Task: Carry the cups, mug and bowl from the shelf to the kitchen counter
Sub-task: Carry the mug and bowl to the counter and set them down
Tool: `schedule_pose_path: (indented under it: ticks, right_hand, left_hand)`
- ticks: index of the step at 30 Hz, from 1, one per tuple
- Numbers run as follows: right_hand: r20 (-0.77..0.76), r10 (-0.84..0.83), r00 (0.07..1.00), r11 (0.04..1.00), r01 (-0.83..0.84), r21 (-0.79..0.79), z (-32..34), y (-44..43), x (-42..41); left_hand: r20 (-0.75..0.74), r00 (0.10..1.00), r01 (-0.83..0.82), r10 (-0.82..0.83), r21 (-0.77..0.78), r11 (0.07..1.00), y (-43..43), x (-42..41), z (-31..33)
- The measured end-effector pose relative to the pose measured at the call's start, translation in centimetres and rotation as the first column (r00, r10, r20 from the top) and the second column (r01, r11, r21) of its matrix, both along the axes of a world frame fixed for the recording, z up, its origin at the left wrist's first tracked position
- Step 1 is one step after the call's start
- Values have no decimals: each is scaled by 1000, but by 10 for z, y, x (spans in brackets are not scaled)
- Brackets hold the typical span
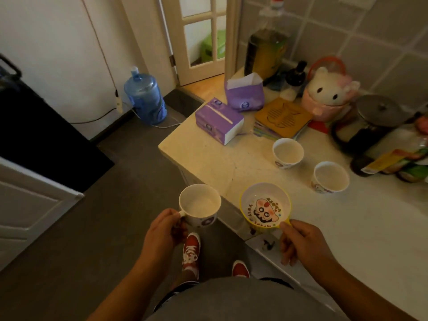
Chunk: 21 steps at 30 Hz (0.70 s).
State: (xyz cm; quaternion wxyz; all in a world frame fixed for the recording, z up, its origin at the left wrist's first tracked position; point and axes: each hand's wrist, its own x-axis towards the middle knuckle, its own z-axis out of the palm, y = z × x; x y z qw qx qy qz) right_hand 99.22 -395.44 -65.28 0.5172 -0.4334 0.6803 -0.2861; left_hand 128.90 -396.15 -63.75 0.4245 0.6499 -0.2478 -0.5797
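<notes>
My left hand (165, 230) grips the handle of a white mug (199, 205) with purple marks, held upright over the floor just left of the kitchen counter (231, 172). A yellow-rimmed bowl (265, 206) with a cartoon face inside is in my right hand (301, 242), pinched by its small handle above the counter's front edge. Two white paper cups stand upright and empty on the counter: one (287, 153) further back, the other (330, 177) to its right.
Purple tissue boxes (217, 120), a stack of coasters (282, 119), a plush-covered jar (326, 93), a glass pot (368, 126) and bottles (266, 52) crowd the counter's back. A blue water jug (146, 96) stands on the floor by the wall. A dark appliance (34, 135) is at left.
</notes>
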Motion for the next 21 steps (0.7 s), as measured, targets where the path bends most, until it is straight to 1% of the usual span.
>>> schedule_pose_path:
  ticks: [3,6,10,14,16,21]
  right_hand:
    - [-9,-119,993,993,119,2,1,-6,14]
    - [-26,-237,971,971,238,10,2,-4,30]
    - [-66,-368,927,929,369,-1,3,1,46]
    - [-50,-487,872,873,487,-7,4,18,51]
    - [-40,-533,845,846,533,4,4,27,49]
    - [-59,-606,793,793,608,25,9,49,36]
  left_hand:
    - [-12,992,124,-124,-7,992,-41,16,-2]
    - [-1,964,267,-267,7,964,-79,29,-5]
    - [-7,888,459,-459,9,888,-123,31,-12]
    - [-8,798,602,-602,-6,798,-146,12,-18]
    - [7,766,643,-643,-4,766,-151,-2,-25]
    - [64,720,693,-691,-12,721,-155,-39,-44]
